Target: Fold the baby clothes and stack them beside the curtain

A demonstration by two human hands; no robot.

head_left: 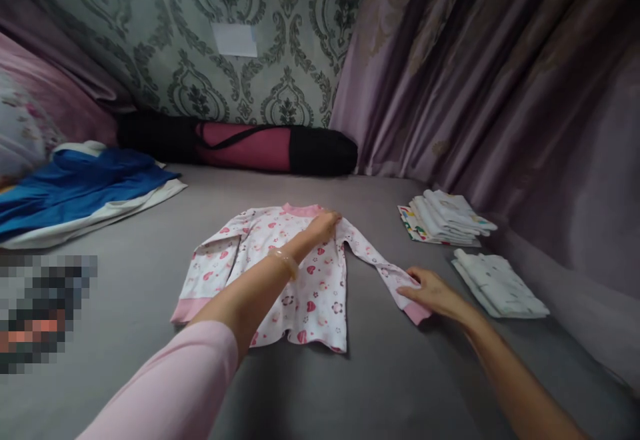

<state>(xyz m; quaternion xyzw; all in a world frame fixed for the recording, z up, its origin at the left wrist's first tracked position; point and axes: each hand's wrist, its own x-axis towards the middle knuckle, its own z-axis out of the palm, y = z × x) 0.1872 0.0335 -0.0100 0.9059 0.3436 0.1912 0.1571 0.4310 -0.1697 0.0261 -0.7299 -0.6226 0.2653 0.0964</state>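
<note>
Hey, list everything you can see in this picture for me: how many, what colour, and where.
white long-sleeved top with heart print and pink cuffs: one, white and pink, spread flat in the middle
grey bed surface: one, grey, under everything
stack of folded white cloths: one stack, white with a colourful bottom piece, far right
single folded white cloth: one, white, right, in front of the stack
blue cloth on a white sheet: one, blue, far left
long black and pink bag: one, against the back wall
purple curtain: one, right side
patterned wallpaper: grey-green, back
bracelet: one, pale, left wrist
left hand: on the top's shoulder by the collar
right hand: on a sleeve end
</note>
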